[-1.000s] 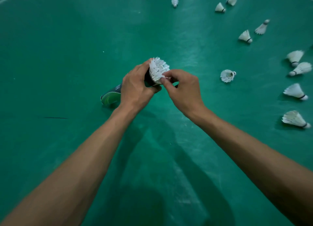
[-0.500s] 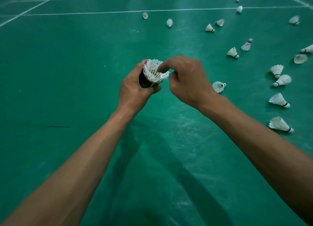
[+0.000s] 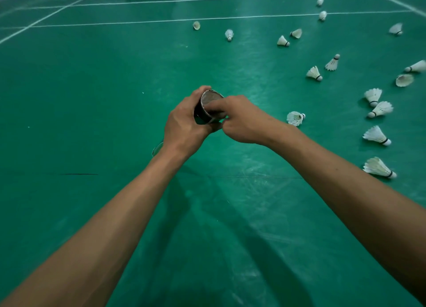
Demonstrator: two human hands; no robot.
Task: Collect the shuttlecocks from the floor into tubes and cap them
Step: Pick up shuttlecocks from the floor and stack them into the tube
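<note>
My left hand (image 3: 184, 127) grips a dark shuttlecock tube (image 3: 205, 109) near its open top, and the tube tilts away from me. Its green bottom end (image 3: 157, 148) peeks out below my left wrist. My right hand (image 3: 242, 120) rests at the tube's mouth with a finger pushed inside. No feathers stick out of the mouth now. Several white shuttlecocks lie loose on the green floor to the right, the nearest one (image 3: 295, 117) just beyond my right wrist, others at the right edge (image 3: 377, 135) (image 3: 379, 167).
More shuttlecocks (image 3: 283, 41) lie scattered farther back and right on the green court floor (image 3: 92, 88). White court lines (image 3: 207, 19) run across the back. A thin dark mark (image 3: 79, 174) lies on the floor at left.
The shuttlecock that stuck out of the tube's mouth has been pushed down inside by my right hand. The view has tilted up, showing more of the court.
</note>
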